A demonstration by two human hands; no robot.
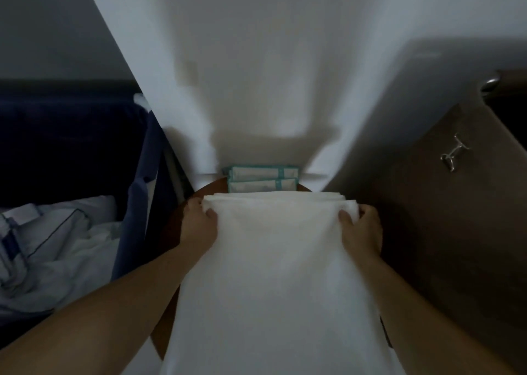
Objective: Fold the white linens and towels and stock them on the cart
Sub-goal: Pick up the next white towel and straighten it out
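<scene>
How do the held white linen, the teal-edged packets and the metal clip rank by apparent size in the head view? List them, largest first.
1. white linen: largest by far, though it is also nearest the camera.
2. teal-edged packets: partly hidden behind the linen.
3. metal clip: smallest.

- Folded linen (273, 260): white woven cloth, matt, smooth, few creases.
- Heaped linen (57, 246): white cloth, matt, heavily crumpled, dark piping.
- Hamper bag (134, 203): navy cloth, matt.
- Round top (174, 226): reddish-brown, wood-like, faint sheen.
- Hook (454, 152): bright metal, glossy.
- Panel (427, 232): brown, matt.
- Packets (262, 179): teal-edged; material unclear.
</scene>
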